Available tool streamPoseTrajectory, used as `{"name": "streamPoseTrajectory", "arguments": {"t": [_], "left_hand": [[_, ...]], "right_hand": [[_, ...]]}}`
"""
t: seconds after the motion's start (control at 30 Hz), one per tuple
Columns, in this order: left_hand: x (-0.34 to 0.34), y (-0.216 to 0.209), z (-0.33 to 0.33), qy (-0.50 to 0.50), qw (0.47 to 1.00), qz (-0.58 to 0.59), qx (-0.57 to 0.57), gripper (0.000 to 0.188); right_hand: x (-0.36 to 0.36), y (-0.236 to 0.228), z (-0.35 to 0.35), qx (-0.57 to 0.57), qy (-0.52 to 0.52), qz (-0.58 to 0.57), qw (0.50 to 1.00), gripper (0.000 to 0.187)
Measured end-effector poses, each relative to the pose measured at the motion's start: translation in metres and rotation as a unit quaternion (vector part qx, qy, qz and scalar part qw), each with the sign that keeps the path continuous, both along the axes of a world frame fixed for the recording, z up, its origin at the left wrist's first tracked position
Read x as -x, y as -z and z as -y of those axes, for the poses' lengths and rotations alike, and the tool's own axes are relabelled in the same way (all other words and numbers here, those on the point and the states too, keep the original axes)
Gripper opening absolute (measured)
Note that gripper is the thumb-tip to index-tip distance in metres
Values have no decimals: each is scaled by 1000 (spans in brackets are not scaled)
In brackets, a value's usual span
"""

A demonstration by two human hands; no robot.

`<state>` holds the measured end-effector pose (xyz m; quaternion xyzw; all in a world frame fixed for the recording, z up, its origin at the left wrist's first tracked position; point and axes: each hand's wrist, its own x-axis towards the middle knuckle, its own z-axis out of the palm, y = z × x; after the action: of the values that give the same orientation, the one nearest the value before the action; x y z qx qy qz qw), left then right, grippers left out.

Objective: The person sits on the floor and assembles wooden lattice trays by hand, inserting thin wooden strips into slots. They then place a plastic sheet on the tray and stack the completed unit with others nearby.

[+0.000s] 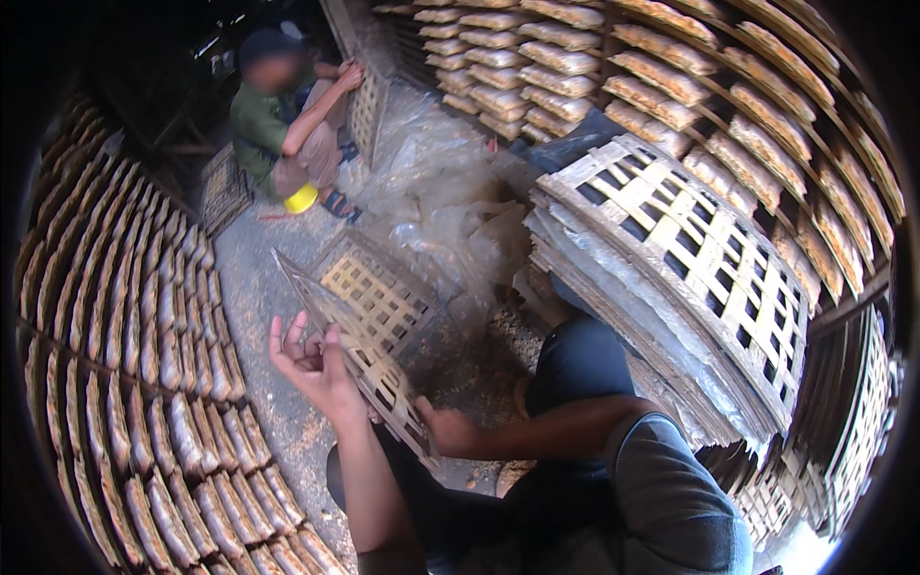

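Note:
A woven bamboo tray [383,379] with a wooden frame stands tilted, almost edge-on, in front of my knees. My right hand [448,429] grips its near lower edge, the fingers partly hidden by the frame. Along its left side is my left hand [321,369], palm up with the fingers apart and slightly curled. The left thumb is close to the tray's edge; whether it touches cannot be made out. Just beyond, a second woven tray [374,292] leans near the floor, its lower part covered by the first.
At my right rises a tall stack of woven trays [690,249] with plastic sheets between them. Racks of pale orange-flecked slabs [182,316] line both sides. Crumpled clear plastic [431,192] covers the floor ahead. A squatting co-worker [278,125] holds an upright tray.

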<state>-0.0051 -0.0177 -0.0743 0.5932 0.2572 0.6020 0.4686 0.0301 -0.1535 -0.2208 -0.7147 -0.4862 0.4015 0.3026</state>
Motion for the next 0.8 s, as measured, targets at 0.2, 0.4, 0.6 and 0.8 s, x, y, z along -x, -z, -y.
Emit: {"name": "streamPoseTrajectory", "arguments": {"t": [0.2,0.4,0.6,0.8], "left_hand": [[-15,-30,36,67,986,62,-142,71],[6,-36,15,50,982,121,-134,71],[23,-6,-25,72,994,79,11,71],[1,0,-45,44,991,49,116,75]], "right_hand": [[-10,-27,-2,-88,20,-80,993,37],[-34,-46,2,-126,-25,98,987,50],[-38,-57,5,27,-98,141,985,68],[-53,-60,-3,-10,-184,175,967,45]]}}
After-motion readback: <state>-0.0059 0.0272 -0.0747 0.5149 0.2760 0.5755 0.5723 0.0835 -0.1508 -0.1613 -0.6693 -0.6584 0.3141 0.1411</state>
